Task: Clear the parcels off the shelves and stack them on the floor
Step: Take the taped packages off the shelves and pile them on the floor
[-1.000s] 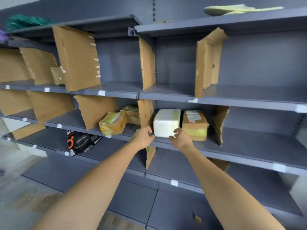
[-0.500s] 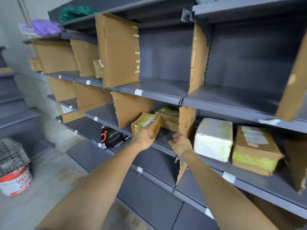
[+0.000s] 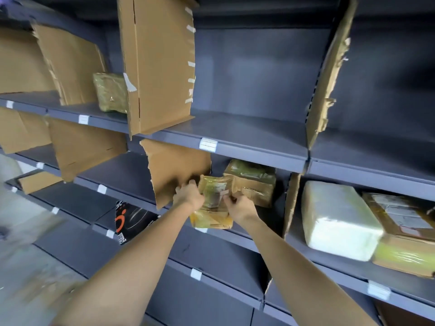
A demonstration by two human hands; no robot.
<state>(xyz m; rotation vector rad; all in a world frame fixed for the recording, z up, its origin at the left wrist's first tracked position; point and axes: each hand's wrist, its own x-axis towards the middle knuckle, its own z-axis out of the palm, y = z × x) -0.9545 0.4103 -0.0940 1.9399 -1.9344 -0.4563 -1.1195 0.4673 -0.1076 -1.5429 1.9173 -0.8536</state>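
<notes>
At far left, torn brown cardboard dividers (image 3: 70,62) stand upright on the grey metal shelves (image 3: 247,135), splitting them into bays. A small olive parcel in crinkled plastic wrap (image 3: 109,91) sits on the upper shelf, half hidden behind a tall cardboard sheet with white tape tabs (image 3: 160,64). Lower down, a glossy black box with an orange mark (image 3: 134,220) lies flat on a shelf.

In the middle bay, a ragged cardboard divider (image 3: 174,168) stands just to the left of the left hand (image 3: 188,196). Both hands grip a yellow-wrapped parcel (image 3: 213,203), the left on its left edge, the right hand (image 3: 240,208) on its right edge, fingers curled round it. The parcel is tilted at the shelf's front lip, its film shiny and creased. Just behind it sits a brown taped parcel with a greenish top (image 3: 253,182).

Past the next divider, a white, smooth, block-shaped parcel (image 3: 339,220) rests beside a brown carton with a paper label (image 3: 404,231).

Half a second ago only the left hand held the yellow parcel; now the right has joined it.
</notes>
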